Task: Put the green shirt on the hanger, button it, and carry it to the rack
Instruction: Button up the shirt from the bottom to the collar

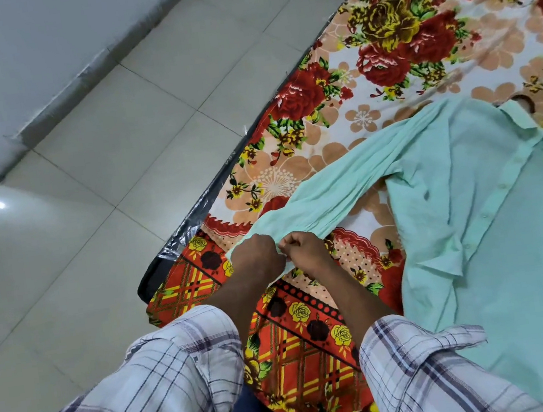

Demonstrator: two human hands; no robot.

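A pale green shirt [491, 204] lies spread on a floral bedspread, collar at the upper right, its front placket partly buttoned. One long sleeve stretches left toward the mattress corner. My left hand [256, 258] and my right hand [305, 248] are both closed on the cuff end of that sleeve, knuckles almost touching. A small dark-and-pale shape shows at the collar's opening; whether it is the hanger I cannot tell.
The bedspread [392, 62] with red and yellow flowers covers a mattress on the floor; its dark edge [178, 242] runs diagonally. Pale floor tiles [90, 202] fill the left, with a grey wall base [80, 78] at the top left.
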